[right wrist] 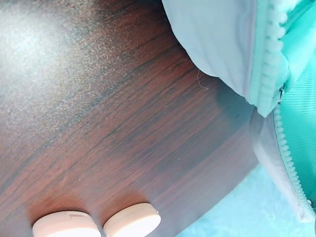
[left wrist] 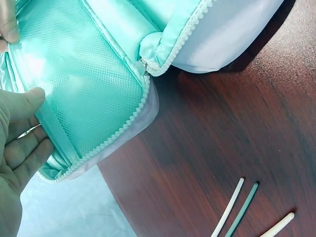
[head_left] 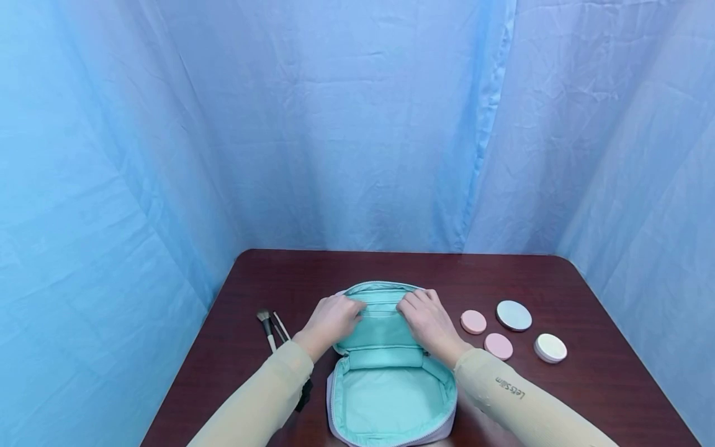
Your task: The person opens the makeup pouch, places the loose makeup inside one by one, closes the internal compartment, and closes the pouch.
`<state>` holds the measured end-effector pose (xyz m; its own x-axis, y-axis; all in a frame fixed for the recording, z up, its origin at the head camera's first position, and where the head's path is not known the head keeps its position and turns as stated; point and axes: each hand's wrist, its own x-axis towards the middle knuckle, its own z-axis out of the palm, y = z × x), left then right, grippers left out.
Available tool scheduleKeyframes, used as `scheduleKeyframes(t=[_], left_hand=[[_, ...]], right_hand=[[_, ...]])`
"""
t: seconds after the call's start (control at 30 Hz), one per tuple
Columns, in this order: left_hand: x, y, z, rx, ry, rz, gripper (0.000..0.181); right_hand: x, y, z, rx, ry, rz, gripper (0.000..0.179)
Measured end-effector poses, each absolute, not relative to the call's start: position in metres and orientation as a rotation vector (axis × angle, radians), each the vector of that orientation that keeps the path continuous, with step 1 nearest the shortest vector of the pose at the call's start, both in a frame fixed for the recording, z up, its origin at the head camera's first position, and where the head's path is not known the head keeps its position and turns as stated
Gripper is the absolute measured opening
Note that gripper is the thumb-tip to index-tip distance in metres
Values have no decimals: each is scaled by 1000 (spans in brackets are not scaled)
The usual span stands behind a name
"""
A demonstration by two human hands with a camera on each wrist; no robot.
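Grip on both sides is a pinch: the left hand [head_left: 333, 318] holds the edge band of the turquoise mesh pocket [left wrist: 81, 74], thumb over the front, and the right hand [head_left: 429, 320] holds the band farther along with curled fingers. Long cream sleeves [head_left: 262, 391] cover both forearms, the right one bearing small dark lettering. Between them sits the unzipped cosmetic bag [head_left: 444, 428], pale lilac outside, its turquoise-lined lower compartment [head_left: 391, 400] closest to the person. Beside the left forearm is a black item [head_left: 304, 396], too hidden to name. The bag's lid [head_left: 382, 286] is folded back on the far side, with the mesh pocket across its inner face. Left of the bag, makeup brushes [head_left: 270, 332] lie partly behind the sleeve. To the right rest two round pink cases [head_left: 499, 346], a cream round case [head_left: 550, 348] and, farther back, a larger white-topped round case [head_left: 514, 315]. Beyond, the dark reddish wood table [head_left: 313, 264] meets blue curtains [head_left: 363, 136].
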<state>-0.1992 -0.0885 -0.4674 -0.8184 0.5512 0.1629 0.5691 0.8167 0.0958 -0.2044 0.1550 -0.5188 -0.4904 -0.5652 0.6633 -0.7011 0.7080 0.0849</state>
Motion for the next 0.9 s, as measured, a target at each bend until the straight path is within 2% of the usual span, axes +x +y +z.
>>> scheduleKeyframes(t=[0.07, 0.2, 0.33, 0.43, 0.63, 0.9], left_hand=[[-199, -88, -466, -893, -2855, -202, 9], [-198, -88, -463, -900, -2831, -207, 21], [-197, -88, -462, -907, -2788, -212, 35], [-198, -88, -461, -907, -2745, -207, 36], [-200, -91, -460, -882, -2734, -220, 28], [-205, -95, -461, -848, -2700, -259, 34]], right_hand=[[-204, 155, -518, 957, -2225, 262, 30], [-203, 155, -517, 959, -2225, 266, 32], [-204, 155, -515, 956, -2204, 294, 19], [-206, 157, -513, 956, -2195, 329, 9], [-208, 166, -507, 1093, -2230, 445, 23], [-201, 190, -501, 1175, -2150, 557, 32]])
